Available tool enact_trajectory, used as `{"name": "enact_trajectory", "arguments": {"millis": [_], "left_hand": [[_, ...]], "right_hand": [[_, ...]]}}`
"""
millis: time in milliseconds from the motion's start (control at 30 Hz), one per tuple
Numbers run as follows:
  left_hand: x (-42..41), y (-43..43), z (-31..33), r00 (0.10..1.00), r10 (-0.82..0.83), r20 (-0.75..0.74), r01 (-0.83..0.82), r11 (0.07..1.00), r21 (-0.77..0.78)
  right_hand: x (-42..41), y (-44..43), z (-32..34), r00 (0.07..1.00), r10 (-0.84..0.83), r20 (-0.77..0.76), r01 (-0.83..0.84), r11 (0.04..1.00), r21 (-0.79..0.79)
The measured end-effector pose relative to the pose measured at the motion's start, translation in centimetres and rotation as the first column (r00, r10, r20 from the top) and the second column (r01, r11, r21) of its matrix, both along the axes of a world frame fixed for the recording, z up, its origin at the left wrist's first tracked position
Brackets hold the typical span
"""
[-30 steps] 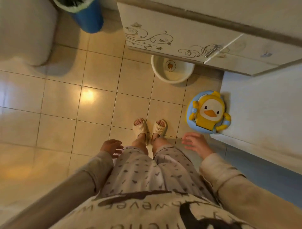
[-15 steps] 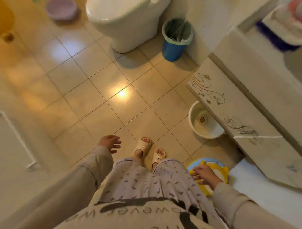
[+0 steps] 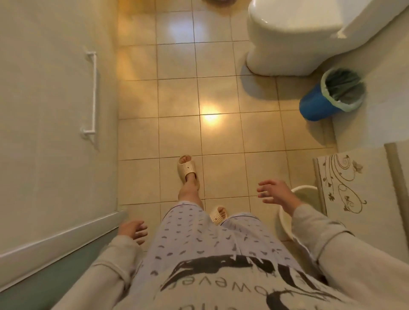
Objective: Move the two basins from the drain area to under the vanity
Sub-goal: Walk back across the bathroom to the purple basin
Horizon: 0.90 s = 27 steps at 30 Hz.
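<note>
A white basin (image 3: 306, 192) sits on the tiled floor at the right, partly tucked under the vanity (image 3: 345, 183) with the swirl pattern; my right arm hides much of it. A sliver of a pinkish basin (image 3: 218, 1) shows at the top edge of the view, far ahead. My right hand (image 3: 275, 193) hangs above the floor just left of the white basin, fingers spread, holding nothing. My left hand (image 3: 132, 230) is low at my side near the door, fingers loosely apart and empty.
A white toilet (image 3: 294, 37) stands at the upper right, with a blue lined waste bin (image 3: 327, 97) beside it. A white door with a handle bar (image 3: 93, 93) fills the left. My feet in beige slippers (image 3: 187, 168) are on the beige tiles.
The view has swung left, away from the vanity toward the toilet and the far floor. My left foot has stepped forward. The duck toy has left the view.
</note>
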<state>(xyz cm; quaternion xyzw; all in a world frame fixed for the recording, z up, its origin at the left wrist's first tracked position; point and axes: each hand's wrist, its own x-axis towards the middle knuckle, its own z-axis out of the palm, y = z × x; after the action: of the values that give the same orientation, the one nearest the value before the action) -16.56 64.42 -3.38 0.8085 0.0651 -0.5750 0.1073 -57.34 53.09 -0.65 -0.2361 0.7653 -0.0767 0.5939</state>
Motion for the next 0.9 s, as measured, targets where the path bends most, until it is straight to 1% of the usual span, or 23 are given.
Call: {"name": "enact_trajectory", "arguments": {"millis": [67, 133, 200, 267, 333, 400, 500, 567, 667, 767, 900], "left_hand": [[1.1, 0.3, -0.4, 0.997, 0.075, 0.032, -0.075, 0.997, 0.012], [2.1, -0.3, -0.7, 0.991, 0.130, 0.026, -0.131, 0.991, 0.033], [2.9, -2.1, -1.1, 0.988, 0.157, -0.003, -0.156, 0.985, 0.069], [3.8, -5.5, -1.0, 0.986, 0.165, -0.032, -0.162, 0.984, 0.073], [4.8, -10.1, -0.7, 0.993, 0.119, -0.025, -0.118, 0.993, 0.028], [5.3, -15.1, 0.2, 0.999, 0.048, 0.024, -0.047, 0.997, -0.054], [5.8, -22.9, 1.7, 1.000, 0.001, 0.002, -0.001, 0.979, -0.206], [6.0, -27.7, 2.9, 0.998, -0.061, -0.008, 0.057, 0.965, -0.257], [6.3, -33.4, 4.2, 0.994, -0.104, -0.027, 0.090, 0.946, -0.313], [7.0, -37.9, 4.3, 0.997, -0.067, -0.029, 0.053, 0.936, -0.348], [7.3, -42.2, 3.4, 0.998, -0.053, -0.024, 0.042, 0.944, -0.328]], "right_hand": [[1.3, -2.2, -0.2, 0.998, 0.055, 0.003, -0.055, 0.998, 0.014], [2.6, -4.3, -0.7, 0.998, 0.067, -0.002, -0.067, 0.997, 0.028], [3.8, -6.1, -1.2, 0.998, 0.068, -0.016, -0.067, 0.996, 0.050], [5.0, -7.7, -1.5, 0.997, 0.071, -0.034, -0.069, 0.995, 0.076], [5.9, -9.4, -1.6, 0.995, 0.084, -0.051, -0.078, 0.991, 0.105], [6.7, -10.9, -1.5, 0.993, 0.095, -0.066, -0.084, 0.986, 0.145], [7.4, -13.2, -1.4, 0.993, 0.095, -0.076, -0.081, 0.981, 0.176], [7.7, -14.8, -1.3, 0.991, 0.095, -0.096, -0.076, 0.979, 0.188], [8.2, -17.4, -1.1, 0.989, 0.091, -0.113, -0.066, 0.977, 0.203], [8.8, -20.6, -1.1, 0.989, 0.084, -0.125, -0.058, 0.978, 0.202], [10.0, -26.0, -1.5, 0.985, 0.126, -0.119, -0.097, 0.969, 0.226]]}}
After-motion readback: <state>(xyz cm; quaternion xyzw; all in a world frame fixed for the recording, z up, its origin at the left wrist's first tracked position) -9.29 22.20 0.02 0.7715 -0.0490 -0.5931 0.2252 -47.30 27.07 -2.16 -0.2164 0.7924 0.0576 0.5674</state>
